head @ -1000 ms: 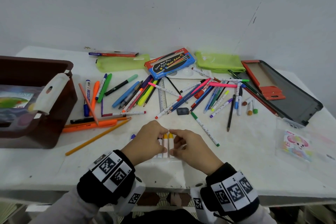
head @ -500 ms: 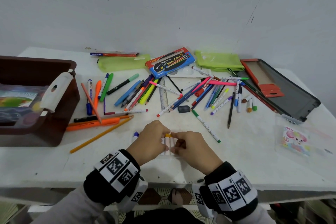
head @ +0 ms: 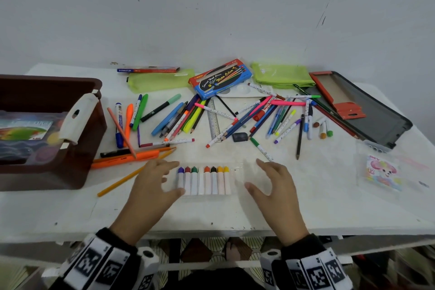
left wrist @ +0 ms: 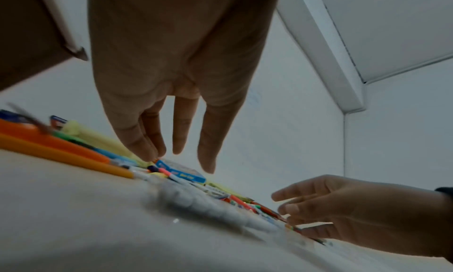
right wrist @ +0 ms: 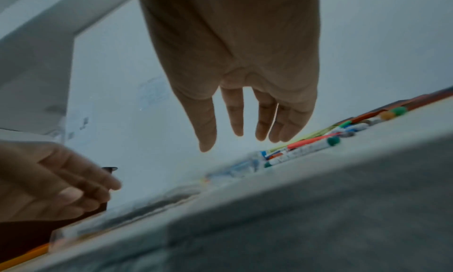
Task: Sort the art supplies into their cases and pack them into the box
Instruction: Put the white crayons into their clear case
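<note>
plainly, the clear crayon case (head: 209, 180) lies flat on the desk (head: 329, 195) near its front edge, between the two hands, with a row of crayons (head: 203, 181) side by side in it, coloured tips pointing away from the person, and what looks like unfilled room at its right end. the left hand (head: 153, 186) hovers just beside the case's left end with fingers spread and holding nothing; the right hand (head: 274, 186) hovers near the right end, likewise spread and holding nothing, and the wrist views show both sets of fingers hanging loose above the desk. the case looks like thin see-through plastic, so it is probably very light, a little bendy and slick, and could slide on the desk or twist if taken by one corner. the crayons seem short, stiff and waxy, likely to roll or tip out if the case is tilted while uncovered; whether a lid is on it i cannot tell. the safest hold is probably by the two short ends, one hand on each, kept level. the brown box (head: 51, 125) stands at the left of the desk, well apart, and loose pens and pencils (head: 179, 117) lie scattered behind the case.
</note>
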